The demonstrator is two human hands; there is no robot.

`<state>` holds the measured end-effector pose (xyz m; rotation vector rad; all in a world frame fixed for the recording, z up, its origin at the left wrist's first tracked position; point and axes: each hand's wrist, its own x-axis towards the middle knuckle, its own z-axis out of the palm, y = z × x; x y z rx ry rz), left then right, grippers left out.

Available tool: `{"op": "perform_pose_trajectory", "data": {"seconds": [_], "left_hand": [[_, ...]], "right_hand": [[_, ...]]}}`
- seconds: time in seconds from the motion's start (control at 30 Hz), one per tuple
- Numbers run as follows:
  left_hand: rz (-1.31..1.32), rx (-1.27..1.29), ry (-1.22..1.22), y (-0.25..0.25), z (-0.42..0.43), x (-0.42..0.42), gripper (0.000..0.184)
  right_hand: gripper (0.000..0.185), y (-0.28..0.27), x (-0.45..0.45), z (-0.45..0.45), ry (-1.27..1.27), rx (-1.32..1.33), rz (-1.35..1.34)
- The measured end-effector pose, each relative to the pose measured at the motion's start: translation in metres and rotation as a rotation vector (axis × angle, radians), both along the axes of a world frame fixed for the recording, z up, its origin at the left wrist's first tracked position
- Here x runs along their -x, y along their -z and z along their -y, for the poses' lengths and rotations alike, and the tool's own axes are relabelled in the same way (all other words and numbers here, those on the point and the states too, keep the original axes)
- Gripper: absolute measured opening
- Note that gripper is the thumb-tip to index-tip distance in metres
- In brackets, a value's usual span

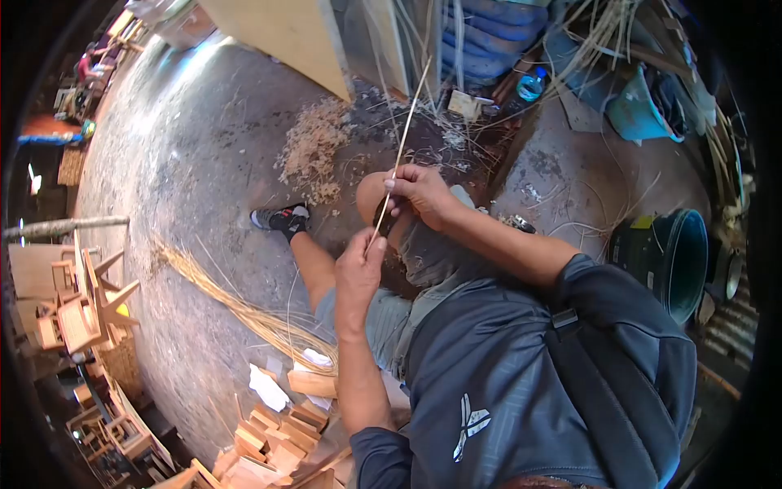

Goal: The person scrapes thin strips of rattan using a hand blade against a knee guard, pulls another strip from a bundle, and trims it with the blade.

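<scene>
A thin, pale cane strip (410,114) runs slantwise through both my hands, its far end rising past my knee. My right hand (419,194) pinches it near the middle between thumb and fingers. Below, my left hand (360,265) is closed on the strip close to its lower end. Something dark (381,213) lies between the two hands, against my knee; what it is I cannot make out. Both hands are just over my bent leg.
A bundle of long cane strips (244,308) lies on the concrete floor (195,171). Wood blocks (281,436) are piled near my left arm. Shavings (314,147) lie ahead. A dark bucket (684,265), a light-blue basin (639,106) and a bottle (531,85) are at right. Wooden stools (85,314) stand left.
</scene>
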<state>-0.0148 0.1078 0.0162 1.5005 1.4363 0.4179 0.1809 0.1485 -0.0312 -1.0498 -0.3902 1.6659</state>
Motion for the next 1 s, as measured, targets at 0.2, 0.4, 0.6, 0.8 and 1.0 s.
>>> {"op": "perform_pose_trajectory", "data": {"seconds": [0.2, 0.4, 0.6, 0.8, 1.0], "left_hand": [[-0.15, 0.02, 0.086, 0.008, 0.039, 0.062, 0.024], [0.031, 0.493, -0.327, 0.024, 0.086, 0.107, 0.021], [0.207, 0.441, -0.35, 0.02, 0.073, 0.014, 0.019], [0.118, 0.322, -0.184, 0.025, 0.068, -0.015, 0.017], [0.221, 0.372, -0.327, 0.032, 0.067, -0.017, 0.017]], "right_hand": [[0.011, 0.032, -0.083, -0.026, 0.183, 0.002, 0.089], [0.017, 0.052, -0.222, -0.056, 0.453, -0.238, 0.372], [0.042, 0.139, -0.317, 0.027, -0.017, 0.061, 1.282], [0.043, 0.243, -0.238, 0.192, -0.528, 0.038, 1.465], [0.035, 0.315, -0.251, 0.213, -0.219, 0.258, 1.193]]}}
